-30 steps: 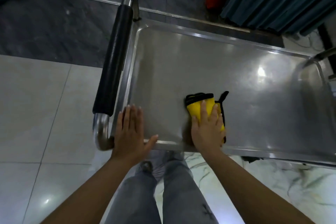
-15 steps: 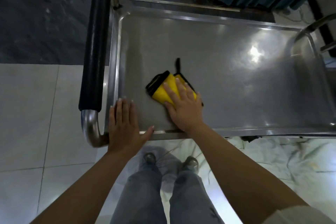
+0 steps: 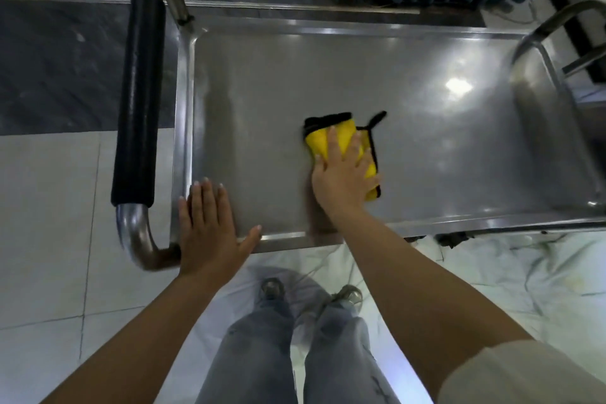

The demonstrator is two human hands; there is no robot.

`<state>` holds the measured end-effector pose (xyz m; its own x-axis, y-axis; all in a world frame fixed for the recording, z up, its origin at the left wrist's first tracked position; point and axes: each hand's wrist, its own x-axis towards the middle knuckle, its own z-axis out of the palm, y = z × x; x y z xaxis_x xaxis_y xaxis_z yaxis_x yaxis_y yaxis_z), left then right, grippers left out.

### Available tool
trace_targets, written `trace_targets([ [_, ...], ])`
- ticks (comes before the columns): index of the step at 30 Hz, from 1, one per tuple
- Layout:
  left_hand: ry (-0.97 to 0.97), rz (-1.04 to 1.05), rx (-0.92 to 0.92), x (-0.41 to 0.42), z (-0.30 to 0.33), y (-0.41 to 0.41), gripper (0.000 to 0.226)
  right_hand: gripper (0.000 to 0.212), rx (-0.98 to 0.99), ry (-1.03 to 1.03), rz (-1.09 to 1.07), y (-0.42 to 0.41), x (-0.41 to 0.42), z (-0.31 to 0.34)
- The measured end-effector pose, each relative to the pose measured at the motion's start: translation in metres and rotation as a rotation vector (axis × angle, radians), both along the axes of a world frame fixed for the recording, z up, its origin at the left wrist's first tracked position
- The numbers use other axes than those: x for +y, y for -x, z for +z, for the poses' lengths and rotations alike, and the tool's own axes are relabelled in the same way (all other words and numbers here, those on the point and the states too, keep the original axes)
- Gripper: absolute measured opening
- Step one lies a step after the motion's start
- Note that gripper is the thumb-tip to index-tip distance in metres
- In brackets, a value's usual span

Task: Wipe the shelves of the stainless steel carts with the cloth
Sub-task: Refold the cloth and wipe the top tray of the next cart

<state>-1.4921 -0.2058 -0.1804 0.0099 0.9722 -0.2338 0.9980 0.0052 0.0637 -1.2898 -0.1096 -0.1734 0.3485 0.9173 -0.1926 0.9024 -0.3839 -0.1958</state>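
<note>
Pressing cloth (image 3: 331, 141) flat, right hand (image 3: 344, 180) mid-shelf (image 3: 442, 147); left hand (image 3: 210, 229) spread at near-left corner.

A stainless steel cart shelf (image 3: 410, 154) carries a folded yellow cloth (image 3: 331, 141) near its front rim.
</note>
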Motion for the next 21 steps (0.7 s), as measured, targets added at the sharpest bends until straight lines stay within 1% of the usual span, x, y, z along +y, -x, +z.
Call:
trace_targets([
  [2,-0.004,0.012,-0.027,0.003,0.002,-0.003,0.094,0.06,-0.016,-0.023,0.294,0.029,-0.008,0.0],
  [4,-0.032,0.001,-0.074,0.006,0.007,-0.013,0.085,0.059,-0.011,-0.017,0.532,0.037,-0.015,0.001],
  [6,-0.054,-0.037,-0.125,0.01,0.012,-0.027,0.078,0.057,-0.023,-0.019,0.704,0.018,-0.016,0.002],
  [8,-0.032,-0.063,-0.144,0.015,0.016,-0.043,0.075,0.056,-0.025,-0.038,0.76,-0.017,-0.019,0.004],
  [10,0.008,-0.076,-0.125,0.021,0.019,-0.061,0.072,0.055,-0.037,-0.055,0.673,-0.062,-0.029,0.005],
  [13,0.008,-0.081,-0.13,0.03,0.018,-0.087,0.067,0.054,-0.079,-0.033,0.46,-0.139,-0.042,0.008],
  [17,-0.024,-0.187,-0.134,0.04,0.016,-0.125,0.066,0.059,-0.017,0.061,0.153,-0.25,-0.048,0.018],
  [19,-0.026,-0.263,-0.16,0.046,0.015,-0.15,0.067,0.059,-0.015,0.087,0.011,-0.285,-0.052,0.019],
  [21,-0.017,-0.304,-0.148,0.052,0.011,-0.179,0.066,0.059,-0.027,0.08,-0.066,-0.296,-0.053,0.016],
])
